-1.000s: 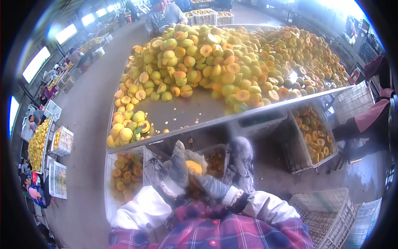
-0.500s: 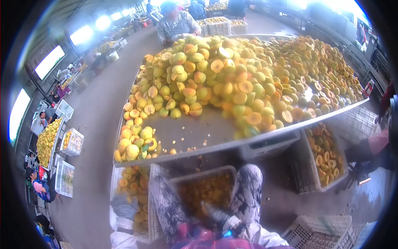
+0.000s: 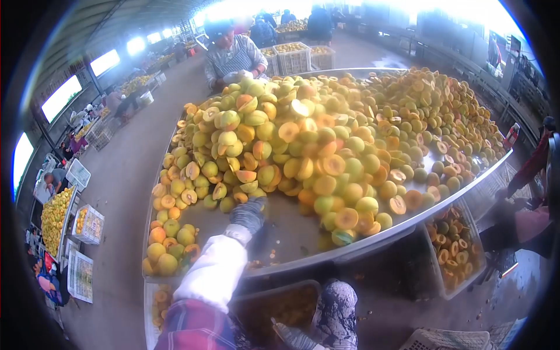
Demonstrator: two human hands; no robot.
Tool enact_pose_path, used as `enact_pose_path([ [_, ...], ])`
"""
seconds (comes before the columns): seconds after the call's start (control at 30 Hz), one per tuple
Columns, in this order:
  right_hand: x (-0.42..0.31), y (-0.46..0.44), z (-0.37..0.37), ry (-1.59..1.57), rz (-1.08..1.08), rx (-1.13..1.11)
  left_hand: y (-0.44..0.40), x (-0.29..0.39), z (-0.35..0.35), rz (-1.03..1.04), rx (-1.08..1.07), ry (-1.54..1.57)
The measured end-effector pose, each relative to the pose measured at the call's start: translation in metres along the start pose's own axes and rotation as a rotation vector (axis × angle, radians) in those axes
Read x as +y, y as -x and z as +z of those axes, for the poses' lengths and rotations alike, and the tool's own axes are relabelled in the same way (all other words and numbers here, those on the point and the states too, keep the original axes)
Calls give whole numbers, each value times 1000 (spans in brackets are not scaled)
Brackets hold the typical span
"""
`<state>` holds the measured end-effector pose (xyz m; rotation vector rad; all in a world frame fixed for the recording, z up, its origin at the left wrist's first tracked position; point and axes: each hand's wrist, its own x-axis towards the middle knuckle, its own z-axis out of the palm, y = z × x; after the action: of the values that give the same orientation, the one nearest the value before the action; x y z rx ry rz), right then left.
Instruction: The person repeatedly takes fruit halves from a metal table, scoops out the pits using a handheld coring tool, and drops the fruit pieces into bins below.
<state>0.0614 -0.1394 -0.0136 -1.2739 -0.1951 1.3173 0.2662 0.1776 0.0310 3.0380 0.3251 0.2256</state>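
Note:
Halved yellow peaches (image 3: pixel 280 157) are heaped on a metal-edged table (image 3: pixel 286 219) in front of me. My left hand (image 3: pixel 248 214), in a grey glove, reaches over the table to the near edge of the heap. Its fingers stretch toward the peach halves, and their tips are partly hidden. Low by my knee is my right hand (image 3: pixel 294 337), also gloved. Its fingers are closed around something small with a narrow tip, too blurred to name. Beneath the table edge, between my legs, sits a crate (image 3: pixel 315 287) with fruit in shadow.
Another crate of peach halves (image 3: pixel 455 248) stands under the table at right. A crate (image 3: pixel 149 309) is at lower left, partly behind my sleeve. Across the table a person (image 3: pixel 233 55) works at the heap. Someone else (image 3: pixel 531 175) is at the right edge.
My left hand has come up from the crate at lower left and reached forward onto the table. My right hand has moved lower in view. The view has shifted somewhat.

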Motion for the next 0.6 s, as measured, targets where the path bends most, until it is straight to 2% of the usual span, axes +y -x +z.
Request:
enact_pose_path([
  [0.03,-1,-1,-1,8,-17,20,-4,-62,85,60,232,678],
  [0.1,0,-1,-1,9,-24,30,60,-8,-34,-170,-48,1153],
  [0.13,-5,-7,-5,-61,-200,112,92,23,-99,-333,-150,1353],
  [0.2,-40,-20,-11,-196,-554,267,155,38,-124,-253,-272,1888],
  [0.23,-122,24,25,-107,-658,280,187,47,-122,-264,-300,1977],
  [0.27,-109,10,37,-99,-658,274,215,57,-113,-339,-270,1996],
  [0.33,-74,-30,46,120,-471,562,250,79,-85,-503,-110,1974],
  [0.37,-80,-20,52,130,-463,559,259,93,-73,-564,17,1939],
  [0.43,-109,2,56,227,-762,146,265,114,-61,-649,283,1841],
  [0.47,-107,3,53,174,-692,70,268,123,-58,-685,414,1763],
  [0.53,-99,16,48,-225,-609,-104,275,132,-52,-742,609,1595],
  [0.6,-78,16,42,193,-647,306,284,122,-48,-783,660,1542],
])
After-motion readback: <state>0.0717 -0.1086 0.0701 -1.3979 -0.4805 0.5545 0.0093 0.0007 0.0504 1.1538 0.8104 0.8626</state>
